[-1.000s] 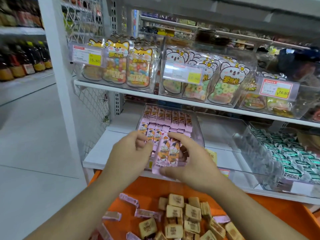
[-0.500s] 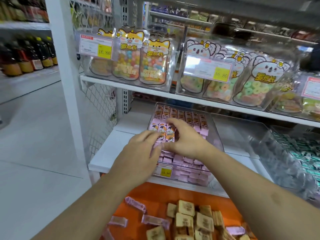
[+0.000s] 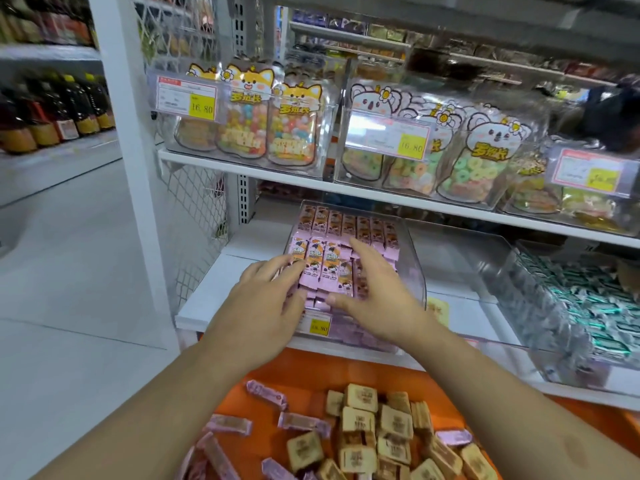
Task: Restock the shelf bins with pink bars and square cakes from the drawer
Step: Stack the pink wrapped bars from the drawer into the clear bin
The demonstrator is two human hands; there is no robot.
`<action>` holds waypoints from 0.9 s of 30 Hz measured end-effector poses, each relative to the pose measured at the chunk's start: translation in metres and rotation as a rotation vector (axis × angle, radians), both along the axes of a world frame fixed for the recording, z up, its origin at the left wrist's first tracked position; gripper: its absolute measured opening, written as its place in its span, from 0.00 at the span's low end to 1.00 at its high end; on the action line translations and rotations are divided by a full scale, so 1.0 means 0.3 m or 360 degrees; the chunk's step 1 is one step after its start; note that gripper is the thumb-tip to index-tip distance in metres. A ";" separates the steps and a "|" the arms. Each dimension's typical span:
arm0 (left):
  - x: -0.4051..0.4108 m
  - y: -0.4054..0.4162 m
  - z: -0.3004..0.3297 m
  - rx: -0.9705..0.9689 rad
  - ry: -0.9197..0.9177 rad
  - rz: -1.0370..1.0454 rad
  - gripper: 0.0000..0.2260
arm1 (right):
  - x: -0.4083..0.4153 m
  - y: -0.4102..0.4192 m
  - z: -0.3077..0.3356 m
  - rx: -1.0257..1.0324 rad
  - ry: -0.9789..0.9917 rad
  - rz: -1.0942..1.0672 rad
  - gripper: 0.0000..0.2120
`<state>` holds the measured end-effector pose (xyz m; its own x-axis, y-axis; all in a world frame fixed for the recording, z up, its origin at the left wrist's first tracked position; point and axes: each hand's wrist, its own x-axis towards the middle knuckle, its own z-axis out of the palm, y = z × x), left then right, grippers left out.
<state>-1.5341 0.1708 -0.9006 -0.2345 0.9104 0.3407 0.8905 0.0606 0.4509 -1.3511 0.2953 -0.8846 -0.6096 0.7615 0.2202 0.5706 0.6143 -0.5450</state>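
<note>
At the bottom of the frame the orange drawer holds loose pink bars at left and a heap of square cakes at centre-right. Above it, mid-frame, both hands lie flat, fingers spread and released, on the pink bars filling the clear bin: left hand at its left wall, right hand centre. The neighbouring bin to the right looks empty. Floor lies open at left.

You're getting bright, even store lighting with barely any shadows. Glare is washing over the clear bins and price tags. The wide lens is bending the shelf edges, and the bottles at far left are smearing into blur.
</note>
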 end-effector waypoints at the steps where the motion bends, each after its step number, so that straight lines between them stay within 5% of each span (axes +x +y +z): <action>1: 0.000 -0.019 0.001 0.0014 -0.0012 -0.0009 0.22 | 0.023 -0.033 -0.006 0.0006 0.0025 -0.0007 0.48; 8: 0.051 -0.159 -0.066 0.0053 -0.0066 -0.0070 0.15 | 0.125 -0.284 -0.188 -0.0307 -0.0006 0.0073 0.24; 15: 0.023 -0.248 -0.459 -0.0640 0.0043 -0.0350 0.23 | 0.100 -0.335 -0.480 -0.0663 -0.0387 0.0066 0.28; 21: -0.077 -0.197 -0.740 -0.1078 -0.0150 -0.0161 0.34 | 0.027 -0.255 -0.702 -0.0885 -0.0549 0.0024 0.22; 27: -0.145 -0.083 -0.977 -0.1171 -0.0063 -0.0122 0.27 | -0.080 -0.159 -0.932 -0.0900 -0.0675 0.0020 0.22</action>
<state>-1.5775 0.1459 -1.1937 -0.1605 0.9146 -0.3712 0.8883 0.2978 0.3496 -1.3750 0.2476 -1.1641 -0.5648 0.6812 -0.4658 0.7991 0.3104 -0.5149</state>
